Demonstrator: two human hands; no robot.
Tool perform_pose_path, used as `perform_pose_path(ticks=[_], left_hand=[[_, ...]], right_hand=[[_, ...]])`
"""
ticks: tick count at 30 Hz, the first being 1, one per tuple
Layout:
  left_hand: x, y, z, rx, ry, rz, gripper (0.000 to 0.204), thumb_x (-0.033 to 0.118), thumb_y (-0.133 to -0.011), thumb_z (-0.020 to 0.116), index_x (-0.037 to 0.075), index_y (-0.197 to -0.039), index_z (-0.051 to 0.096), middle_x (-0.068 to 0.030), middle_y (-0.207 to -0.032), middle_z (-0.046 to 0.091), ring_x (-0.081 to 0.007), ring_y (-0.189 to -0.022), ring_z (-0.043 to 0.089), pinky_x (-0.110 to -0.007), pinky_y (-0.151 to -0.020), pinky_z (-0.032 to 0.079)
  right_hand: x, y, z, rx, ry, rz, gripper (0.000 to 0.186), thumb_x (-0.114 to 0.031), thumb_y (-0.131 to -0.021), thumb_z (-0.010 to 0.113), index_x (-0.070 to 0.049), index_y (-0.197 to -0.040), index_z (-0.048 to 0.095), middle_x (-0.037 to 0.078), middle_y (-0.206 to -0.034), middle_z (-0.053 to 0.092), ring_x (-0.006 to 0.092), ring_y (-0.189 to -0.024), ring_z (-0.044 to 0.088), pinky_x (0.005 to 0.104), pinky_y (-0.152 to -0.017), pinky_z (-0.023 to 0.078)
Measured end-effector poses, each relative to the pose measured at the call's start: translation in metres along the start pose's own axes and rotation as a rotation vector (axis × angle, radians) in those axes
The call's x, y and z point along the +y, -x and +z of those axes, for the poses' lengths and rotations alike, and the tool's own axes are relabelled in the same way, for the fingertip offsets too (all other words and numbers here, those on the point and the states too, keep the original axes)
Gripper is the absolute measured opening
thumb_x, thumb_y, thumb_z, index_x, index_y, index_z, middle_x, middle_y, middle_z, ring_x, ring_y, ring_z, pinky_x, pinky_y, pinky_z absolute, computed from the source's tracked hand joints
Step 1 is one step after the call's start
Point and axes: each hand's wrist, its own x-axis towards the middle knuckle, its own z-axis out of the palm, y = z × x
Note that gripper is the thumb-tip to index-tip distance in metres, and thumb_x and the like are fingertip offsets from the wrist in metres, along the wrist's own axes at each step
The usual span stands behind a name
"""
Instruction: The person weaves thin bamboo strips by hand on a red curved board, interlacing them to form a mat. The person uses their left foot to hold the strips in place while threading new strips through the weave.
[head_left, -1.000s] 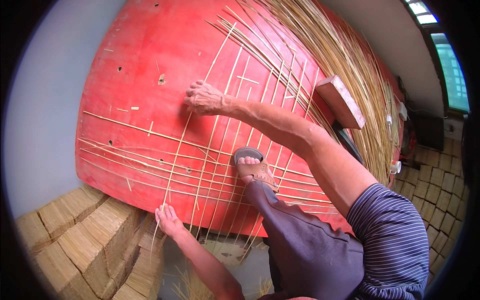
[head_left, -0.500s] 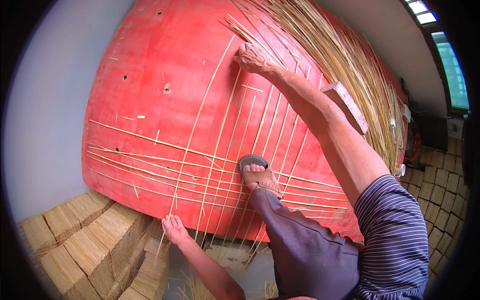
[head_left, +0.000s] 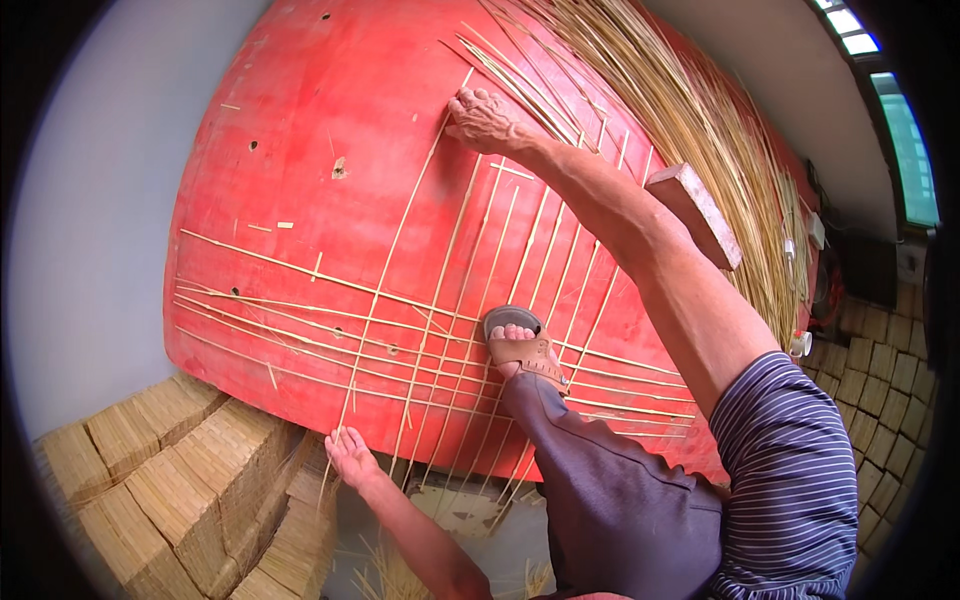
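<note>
A long thin bamboo strip (head_left: pixel 391 250) crosses the lattice on the red board (head_left: pixel 300 120). My left hand (head_left: pixel 352 458), at the board's near edge, pinches the strip's lower part, and its tail hangs past the edge. Higher up, my right hand (head_left: pixel 487 118) is closed at the strip's upper part, fingertips bent down over it; the exact grip is hidden under the hand. Several lengthwise strips (head_left: pixel 545 240) lie right of this one, over crosswise strips (head_left: pixel 270 262). My sandalled foot (head_left: pixel 522 345) presses on the lattice where they cross.
A large bundle of loose strips (head_left: pixel 690 120) lies along the far right of the board. A brick-like block (head_left: pixel 694 215) rests against it. Stacked bamboo bundles (head_left: pixel 180 480) stand at lower left, more stacks (head_left: pixel 885 375) at right. A white roll (head_left: pixel 801 344) sits by the right edge.
My right hand has shifted left onto the upper part of the strip, which it was beside before. The left hand stays about where it was.
</note>
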Motion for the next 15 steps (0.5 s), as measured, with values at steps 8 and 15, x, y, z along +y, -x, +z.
perform_pose_path(ticks=[8, 15], left_hand=[[-0.003, -0.007, -0.015, 0.087, -0.029, -0.170, 0.050, 0.030, -0.096, 0.064, 0.002, -0.134, 0.045, -0.0183, -0.130, 0.055, -0.0313, -0.114, 0.057, -0.047, -0.099, 0.050], [-0.007, 0.048, 0.043, -0.258, -1.060, 0.568, 0.033, 0.008, -0.091, 0.062, -0.001, -0.122, 0.060, -0.0110, -0.101, 0.061, -0.0220, -0.092, 0.061, -0.033, -0.076, 0.054]], right_hand=[[0.008, -0.006, 0.009, 0.067, 0.025, -0.040, 0.048, -0.043, -0.092, 0.059, -0.004, -0.120, 0.058, 0.019, -0.122, 0.056, 0.0376, -0.111, 0.056, 0.0497, -0.093, 0.047], [-0.118, 0.040, 0.019, 0.191, -0.398, -0.506, 0.014, -0.013, -0.089, 0.051, -0.005, -0.088, 0.062, 0.015, -0.093, 0.061, 0.0361, -0.091, 0.061, 0.0460, -0.069, 0.054]])
